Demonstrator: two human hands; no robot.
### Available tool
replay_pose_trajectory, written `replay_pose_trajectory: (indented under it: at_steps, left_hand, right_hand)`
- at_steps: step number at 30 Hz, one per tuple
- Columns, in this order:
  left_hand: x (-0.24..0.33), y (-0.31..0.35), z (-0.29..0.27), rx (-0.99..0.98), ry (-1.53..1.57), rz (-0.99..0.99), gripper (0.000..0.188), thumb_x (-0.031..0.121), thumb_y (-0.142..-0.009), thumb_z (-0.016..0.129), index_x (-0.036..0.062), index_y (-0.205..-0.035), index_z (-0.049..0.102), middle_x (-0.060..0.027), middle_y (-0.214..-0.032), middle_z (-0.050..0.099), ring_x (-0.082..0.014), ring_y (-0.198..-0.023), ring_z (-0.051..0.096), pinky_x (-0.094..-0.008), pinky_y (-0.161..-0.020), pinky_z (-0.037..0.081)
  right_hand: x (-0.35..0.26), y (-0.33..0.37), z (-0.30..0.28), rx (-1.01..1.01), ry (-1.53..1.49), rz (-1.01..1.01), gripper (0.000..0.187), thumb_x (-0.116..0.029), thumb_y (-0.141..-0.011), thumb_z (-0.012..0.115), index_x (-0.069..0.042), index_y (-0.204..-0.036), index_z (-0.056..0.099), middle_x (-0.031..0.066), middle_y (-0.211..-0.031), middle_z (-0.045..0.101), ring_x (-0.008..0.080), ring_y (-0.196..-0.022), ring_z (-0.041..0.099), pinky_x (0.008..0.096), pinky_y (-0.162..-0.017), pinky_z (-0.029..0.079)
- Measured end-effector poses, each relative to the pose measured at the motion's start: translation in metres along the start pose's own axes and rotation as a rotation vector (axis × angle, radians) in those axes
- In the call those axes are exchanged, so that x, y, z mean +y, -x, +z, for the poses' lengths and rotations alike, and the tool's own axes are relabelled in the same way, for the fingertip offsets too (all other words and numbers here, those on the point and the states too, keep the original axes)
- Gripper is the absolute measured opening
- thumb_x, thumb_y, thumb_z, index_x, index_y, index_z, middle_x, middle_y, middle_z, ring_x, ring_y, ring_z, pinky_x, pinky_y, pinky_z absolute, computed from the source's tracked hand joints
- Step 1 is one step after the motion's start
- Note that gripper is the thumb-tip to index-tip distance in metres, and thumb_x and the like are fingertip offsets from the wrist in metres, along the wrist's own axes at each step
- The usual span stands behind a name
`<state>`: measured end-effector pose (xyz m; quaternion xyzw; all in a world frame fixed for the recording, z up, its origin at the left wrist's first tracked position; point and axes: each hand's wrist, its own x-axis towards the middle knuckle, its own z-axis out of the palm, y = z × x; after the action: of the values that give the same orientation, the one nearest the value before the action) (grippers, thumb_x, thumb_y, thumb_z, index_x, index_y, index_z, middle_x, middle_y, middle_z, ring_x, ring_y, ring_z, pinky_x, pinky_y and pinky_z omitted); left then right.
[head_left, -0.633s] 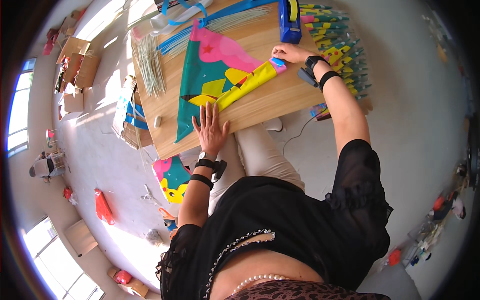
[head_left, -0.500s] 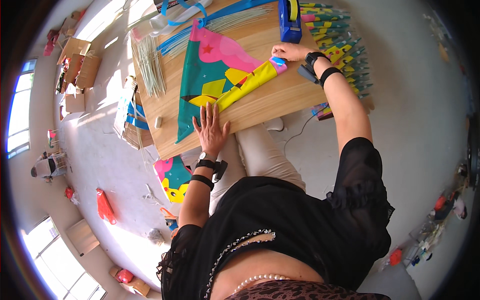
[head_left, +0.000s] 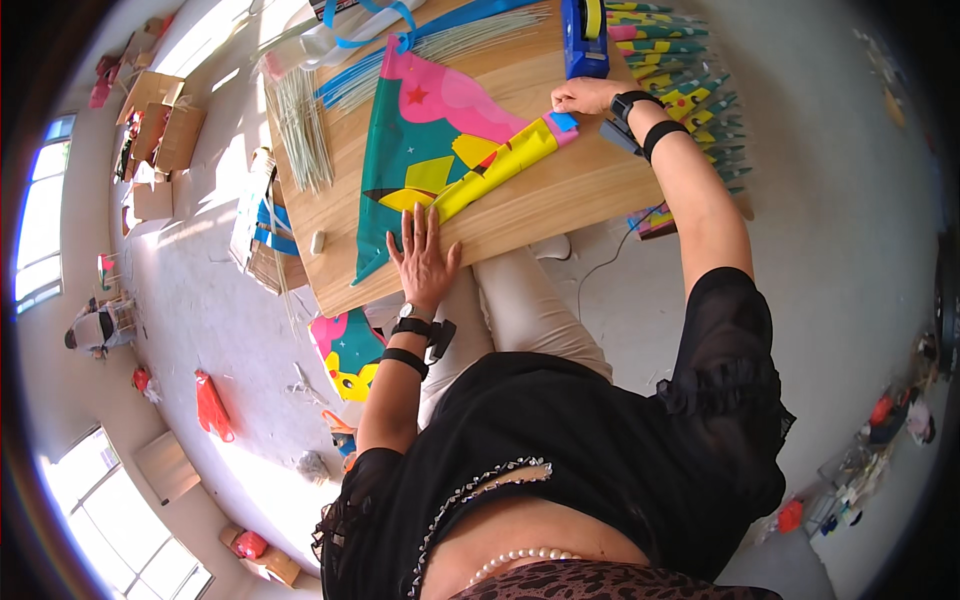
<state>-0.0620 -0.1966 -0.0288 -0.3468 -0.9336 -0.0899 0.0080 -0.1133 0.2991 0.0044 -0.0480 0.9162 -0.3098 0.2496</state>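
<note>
On the wooden table lies a printed plastic sheet [head_left: 425, 150] in green, pink and yellow, shaped like a triangle. Its near edge is rolled into a yellow strip with a pink end, and a small blue piece of tape [head_left: 564, 121] sits on that end. My left hand [head_left: 423, 255] rests flat at the sheet's near edge, fingers spread, fingertips on the yellow and green print. Beside the blue tape, my right hand [head_left: 588, 97] has its fingers curled together just beyond the strip's end. What those fingers hold, if anything, is hidden.
A blue tape dispenser [head_left: 584, 45] stands beyond my right hand. Bundles of thin pale sticks [head_left: 300, 140] lie at the table's far left. Several rolled printed pieces [head_left: 690, 100] are stacked past the right edge. A small white block [head_left: 318, 242] lies near the left edge.
My right hand has shifted slightly up and right relative to the strip's end, and the blue tape shows more fully. My left hand stays in place on the sheet.
</note>
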Motion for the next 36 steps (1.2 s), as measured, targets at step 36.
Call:
replay_pose_trajectory:
  at_steps: [36]
  left_hand:
    - [-0.003, 0.003, -0.004, 0.011, 0.051, -0.002, 0.08, 0.049, -0.102, 0.057, 0.0134, -0.17, 0.034, -0.0042, -0.179, 0.027, -0.0308, -0.167, 0.017, -0.0655, -0.13, 0.002]
  right_hand:
    - [-0.029, 0.0, 0.022, 0.215, 0.277, 0.075, 0.035, -0.034, -0.11, 0.051, 0.0, -0.103, 0.058, 0.0242, -0.104, 0.068, 0.0462, -0.102, 0.064, 0.0515, -0.086, 0.05]
